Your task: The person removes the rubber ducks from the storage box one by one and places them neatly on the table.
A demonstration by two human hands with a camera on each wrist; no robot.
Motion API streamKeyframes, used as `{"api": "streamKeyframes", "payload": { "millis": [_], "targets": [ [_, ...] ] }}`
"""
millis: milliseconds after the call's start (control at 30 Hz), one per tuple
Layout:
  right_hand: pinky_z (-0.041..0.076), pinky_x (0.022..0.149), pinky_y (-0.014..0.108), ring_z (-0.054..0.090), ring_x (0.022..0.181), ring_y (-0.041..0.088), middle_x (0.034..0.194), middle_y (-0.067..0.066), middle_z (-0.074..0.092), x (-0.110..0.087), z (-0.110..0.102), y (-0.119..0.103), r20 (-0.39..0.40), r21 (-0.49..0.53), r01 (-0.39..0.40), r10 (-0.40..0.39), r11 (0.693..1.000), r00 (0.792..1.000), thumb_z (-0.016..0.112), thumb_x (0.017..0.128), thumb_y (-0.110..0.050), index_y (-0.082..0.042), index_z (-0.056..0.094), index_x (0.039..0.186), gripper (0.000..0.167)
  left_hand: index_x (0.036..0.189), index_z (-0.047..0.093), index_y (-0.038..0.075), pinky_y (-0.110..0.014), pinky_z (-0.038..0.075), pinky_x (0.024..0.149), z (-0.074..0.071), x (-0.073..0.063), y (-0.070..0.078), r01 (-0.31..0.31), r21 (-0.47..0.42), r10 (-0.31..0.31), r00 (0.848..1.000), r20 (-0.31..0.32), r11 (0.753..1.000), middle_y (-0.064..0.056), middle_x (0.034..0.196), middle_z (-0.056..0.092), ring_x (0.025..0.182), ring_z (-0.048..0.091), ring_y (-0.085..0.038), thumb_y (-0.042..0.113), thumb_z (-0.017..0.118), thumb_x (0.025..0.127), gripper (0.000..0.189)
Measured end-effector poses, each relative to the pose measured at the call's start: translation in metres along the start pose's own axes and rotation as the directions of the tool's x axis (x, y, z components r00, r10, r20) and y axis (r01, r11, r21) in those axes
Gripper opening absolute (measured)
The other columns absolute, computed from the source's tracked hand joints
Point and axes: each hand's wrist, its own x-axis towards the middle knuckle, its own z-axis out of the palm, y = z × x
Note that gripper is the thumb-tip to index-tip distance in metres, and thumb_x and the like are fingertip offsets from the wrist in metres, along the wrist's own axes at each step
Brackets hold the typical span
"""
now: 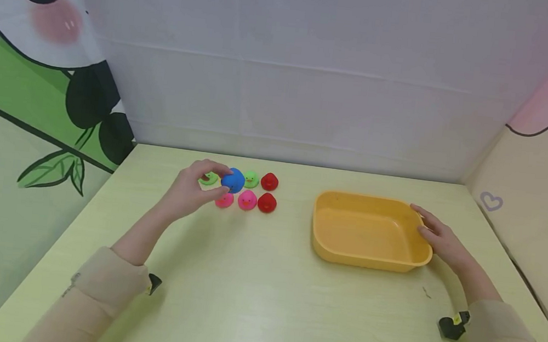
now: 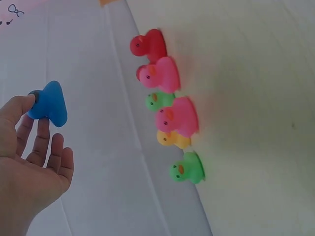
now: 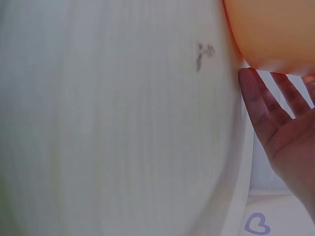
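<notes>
My left hand (image 1: 188,190) pinches a blue rubber duck (image 1: 233,181) between thumb and fingers, held above the table. In the left wrist view the duck (image 2: 49,104) is lifted clear of the others. Just behind and below it stand two green ducks (image 1: 251,179), two pink ducks (image 1: 247,200) and two red ducks (image 1: 269,181). A yellow duck (image 2: 173,139) shows only in the left wrist view; the hand and blue duck hide it from the head view. My right hand (image 1: 445,243) touches the right end of a yellow plastic basin (image 1: 367,229), fingers fairly straight against its wall (image 3: 275,39).
The basin stands on the right half of the pale wooden table (image 1: 261,302), with no ducks inside. A white cloth backdrop (image 1: 285,100) rises at the table's far edge. Printed panels flank both sides. A small dark mark (image 1: 426,292) lies near the basin's front right corner.
</notes>
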Motion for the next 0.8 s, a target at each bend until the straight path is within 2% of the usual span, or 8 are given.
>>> {"api": "streamKeyframes", "payload": {
  "millis": [200, 400, 667, 800],
  "targets": [
    [0.051, 0.076, 0.021, 0.047, 0.102, -0.013, 0.148, 0.034, 0.019, 0.001, 0.0, 0.001, 0.0, 0.008, 0.013, -0.013, 1.0, 1.0, 0.039, 0.103, -0.02, -0.015, 0.018, 0.151, 0.053, 0.117, 0.061, 0.013, -0.042, 0.042, 0.087, -0.005, -0.001, -0.028, 0.033, 0.022, -0.033, 0.999, -0.019, 0.999, -0.004, 0.115, 0.06, 0.109, 0.048, -0.023, 0.021, 0.07, 0.085, 0.034],
    [0.05, 0.076, 0.019, 0.046, 0.102, -0.015, 0.149, 0.033, 0.019, 0.001, 0.0, 0.003, -0.007, -0.003, -0.001, 0.001, 1.0, 1.0, 0.039, 0.103, -0.022, -0.017, 0.019, 0.151, 0.053, 0.121, 0.059, 0.012, -0.045, 0.042, 0.09, -0.007, 0.003, -0.049, 0.093, 0.058, -0.093, 0.996, 0.007, 0.994, -0.006, 0.12, 0.057, 0.111, 0.049, -0.026, 0.023, 0.069, 0.087, 0.037],
    [0.048, 0.078, 0.018, 0.042, 0.105, -0.015, 0.15, 0.031, 0.017, 0.001, 0.001, 0.002, -0.005, -0.018, 0.003, -0.003, 1.0, 1.0, 0.039, 0.103, -0.023, -0.017, 0.019, 0.151, 0.053, 0.121, 0.058, 0.009, -0.052, 0.042, 0.092, -0.011, 0.004, -0.074, 0.118, 0.071, -0.121, 0.992, 0.032, 0.99, -0.011, 0.12, 0.057, 0.113, 0.049, -0.032, 0.023, 0.067, 0.088, 0.037],
    [0.049, 0.078, 0.019, 0.043, 0.105, -0.014, 0.15, 0.031, 0.017, 0.0, 0.001, 0.001, -0.005, -0.011, 0.003, -0.003, 1.0, 1.0, 0.039, 0.103, -0.022, -0.016, 0.019, 0.151, 0.053, 0.121, 0.057, 0.008, -0.05, 0.043, 0.093, -0.013, 0.006, -0.084, 0.146, 0.093, -0.151, 0.987, 0.051, 0.985, -0.012, 0.119, 0.057, 0.113, 0.049, -0.032, 0.021, 0.067, 0.088, 0.037]
  ]
}}
